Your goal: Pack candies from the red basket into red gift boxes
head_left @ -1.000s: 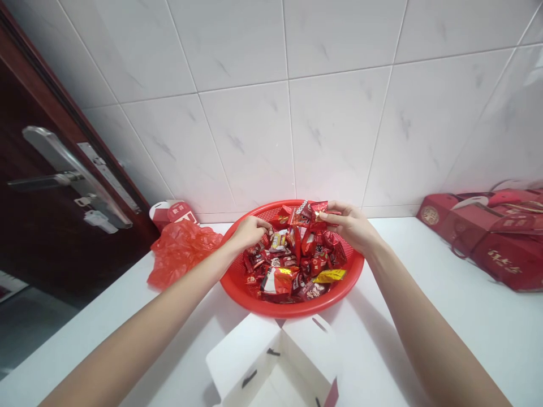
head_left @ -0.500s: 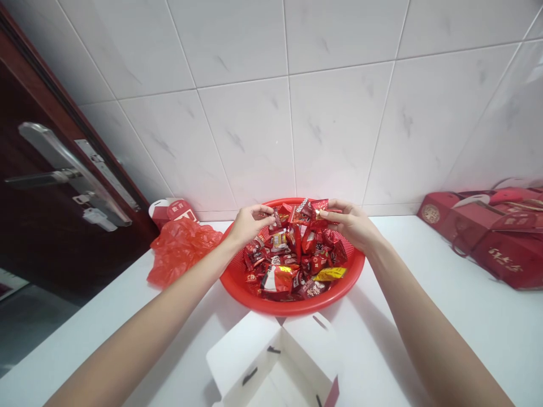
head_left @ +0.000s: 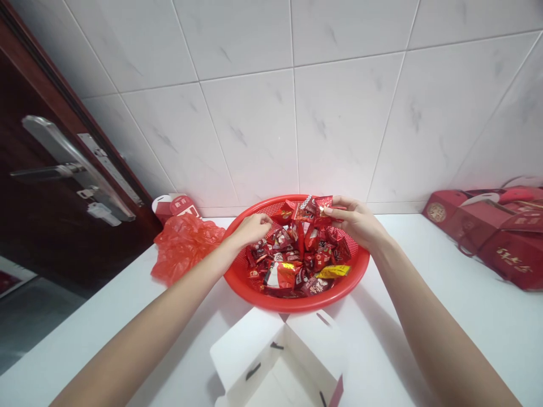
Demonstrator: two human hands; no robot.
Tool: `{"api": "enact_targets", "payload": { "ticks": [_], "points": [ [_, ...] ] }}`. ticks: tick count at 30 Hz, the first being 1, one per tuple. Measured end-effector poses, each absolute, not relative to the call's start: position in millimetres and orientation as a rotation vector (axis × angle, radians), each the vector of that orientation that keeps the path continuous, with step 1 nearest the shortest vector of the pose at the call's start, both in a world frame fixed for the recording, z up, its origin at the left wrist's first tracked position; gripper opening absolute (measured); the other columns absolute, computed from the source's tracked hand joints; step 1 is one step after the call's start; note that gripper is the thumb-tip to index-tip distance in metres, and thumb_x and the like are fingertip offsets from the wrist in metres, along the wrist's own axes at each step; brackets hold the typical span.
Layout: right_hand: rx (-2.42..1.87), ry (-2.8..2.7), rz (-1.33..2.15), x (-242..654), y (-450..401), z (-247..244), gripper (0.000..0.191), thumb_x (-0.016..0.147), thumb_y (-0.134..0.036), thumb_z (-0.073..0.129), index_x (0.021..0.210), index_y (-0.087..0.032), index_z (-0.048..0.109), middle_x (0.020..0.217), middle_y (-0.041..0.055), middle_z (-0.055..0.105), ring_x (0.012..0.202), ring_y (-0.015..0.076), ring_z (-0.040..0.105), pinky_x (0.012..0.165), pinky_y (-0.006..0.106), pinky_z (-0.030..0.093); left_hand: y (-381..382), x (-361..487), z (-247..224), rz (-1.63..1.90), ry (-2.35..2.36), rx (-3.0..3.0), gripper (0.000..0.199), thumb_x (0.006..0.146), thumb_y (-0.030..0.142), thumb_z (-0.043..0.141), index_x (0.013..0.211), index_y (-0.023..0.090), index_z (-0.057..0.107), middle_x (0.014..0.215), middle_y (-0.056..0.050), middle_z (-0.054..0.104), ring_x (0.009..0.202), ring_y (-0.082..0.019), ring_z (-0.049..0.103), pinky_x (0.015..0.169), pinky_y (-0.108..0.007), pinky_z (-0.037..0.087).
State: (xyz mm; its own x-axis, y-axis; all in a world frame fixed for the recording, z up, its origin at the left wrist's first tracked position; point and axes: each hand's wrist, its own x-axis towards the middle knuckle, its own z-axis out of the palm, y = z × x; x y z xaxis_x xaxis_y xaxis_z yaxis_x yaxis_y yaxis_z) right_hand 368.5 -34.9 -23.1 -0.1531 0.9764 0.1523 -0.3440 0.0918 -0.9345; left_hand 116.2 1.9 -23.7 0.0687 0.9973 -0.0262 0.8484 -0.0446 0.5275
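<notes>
A red plastic basket holds several small wrapped candies, mostly red, with one yellow packet near its right side. Over the back right of the basket, my right hand is closed on red candy packets pinched between thumb and fingers. My left hand hangs over the basket's left part with its fingers curled downward. Whatever those fingertips may hold is hidden. In front of the basket stands a white-lined cardboard box with its flaps open, cut off by the lower picture edge.
A crumpled red plastic bag lies left of the basket, with a small red and white box behind it. Dark red gift boxes are at the right. A tiled wall rises behind; a door with a handle is at left.
My left hand has lowered a little, and the dark packet at its fingertips no longer shows there. My right hand keeps its red packets. The view has shifted slightly.
</notes>
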Motion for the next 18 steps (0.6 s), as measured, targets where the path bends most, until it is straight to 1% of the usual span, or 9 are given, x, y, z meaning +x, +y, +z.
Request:
{"api": "enact_targets", "payload": {
  "ticks": [2,4,7,9,10,12,15,16,18],
  "points": [
    [-0.780,-1.134,1.382,369,-35,-23,0.031,0.056,-0.030,0.092,0.074,-0.019,0.069,0.079,0.0009,0.072,0.075,0.0163,0.069,0.072,0.031,0.057,0,116,-23,0.284,1.881,2.040,0.025,0.073,0.020,0.055,0.092,0.019,0.071,0.082,-0.004,0.074,0.071,-0.020,0.067,0.057,-0.025,0.044],
    [-0.778,-1.138,1.378,369,-35,-23,0.031,0.057,-0.030,0.092,0.074,-0.019,0.069,0.078,0.0008,0.072,0.075,0.0161,0.069,0.071,0.030,0.057,-1,116,-22,0.100,1.849,2.100,0.024,0.069,0.023,0.061,0.091,0.019,0.070,0.083,-0.003,0.074,0.075,-0.021,0.068,0.059,-0.025,0.044],
    [-0.774,-1.156,1.374,369,-35,-23,0.030,0.059,-0.030,0.091,0.076,-0.019,0.069,0.079,0.0013,0.072,0.076,0.0166,0.069,0.073,0.031,0.057,-1,115,-21,-0.064,1.786,2.119,0.038,0.062,0.031,0.073,0.098,0.019,0.070,0.092,-0.004,0.074,0.084,-0.024,0.068,0.062,-0.026,0.045],
    [-0.771,-1.155,1.376,369,-34,-24,0.030,0.059,-0.030,0.091,0.077,-0.019,0.069,0.079,0.0014,0.072,0.077,0.0170,0.069,0.075,0.033,0.057,0,114,-21,-0.074,1.769,2.110,0.048,0.058,0.035,0.077,0.102,0.020,0.071,0.099,-0.005,0.074,0.090,-0.025,0.067,0.065,-0.026,0.047],
    [-0.767,-1.145,1.375,369,-34,-24,0.030,0.058,-0.030,0.091,0.076,-0.019,0.069,0.079,0.0013,0.072,0.077,0.0170,0.069,0.075,0.033,0.057,0,113,-22,-0.070,1.760,2.101,0.049,0.056,0.035,0.078,0.102,0.020,0.071,0.100,-0.004,0.074,0.091,-0.024,0.067,0.067,-0.026,0.047],
    [-0.756,-1.114,1.368,369,-34,-24,0.029,0.058,-0.028,0.091,0.074,-0.019,0.069,0.079,0.0006,0.072,0.077,0.0166,0.069,0.076,0.033,0.057,2,112,-25,-0.063,1.710,2.085,0.042,0.057,0.032,0.077,0.096,0.019,0.073,0.093,-0.003,0.074,0.088,-0.023,0.067,0.067,-0.025,0.047],
    [-0.740,-1.072,1.357,369,-33,-25,0.028,0.058,-0.026,0.091,0.074,-0.019,0.069,0.080,0.0001,0.072,0.078,0.0158,0.069,0.078,0.034,0.056,5,110,-31,-0.005,1.573,2.085,0.020,0.060,0.022,0.067,0.079,0.017,0.073,0.077,-0.001,0.073,0.079,-0.021,0.067,0.065,-0.025,0.046],
    [-0.738,-1.065,1.355,370,-32,-25,0.028,0.058,-0.026,0.091,0.074,-0.019,0.069,0.080,0.0001,0.072,0.078,0.0157,0.069,0.079,0.034,0.056,6,110,-32,0.049,1.533,2.081,0.019,0.061,0.019,0.063,0.077,0.017,0.073,0.076,-0.001,0.073,0.079,-0.020,0.067,0.065,-0.024,0.046],
    [-0.741,-1.061,1.355,370,-31,-26,0.028,0.058,-0.026,0.090,0.074,-0.019,0.069,0.080,0.0001,0.072,0.078,0.0157,0.068,0.079,0.034,0.056,6,110,-33,0.168,1.450,2.077,0.022,0.064,0.016,0.058,0.078,0.017,0.074,0.079,-0.002,0.075,0.080,-0.019,0.068,0.068,-0.024,0.047]
  ]
}}
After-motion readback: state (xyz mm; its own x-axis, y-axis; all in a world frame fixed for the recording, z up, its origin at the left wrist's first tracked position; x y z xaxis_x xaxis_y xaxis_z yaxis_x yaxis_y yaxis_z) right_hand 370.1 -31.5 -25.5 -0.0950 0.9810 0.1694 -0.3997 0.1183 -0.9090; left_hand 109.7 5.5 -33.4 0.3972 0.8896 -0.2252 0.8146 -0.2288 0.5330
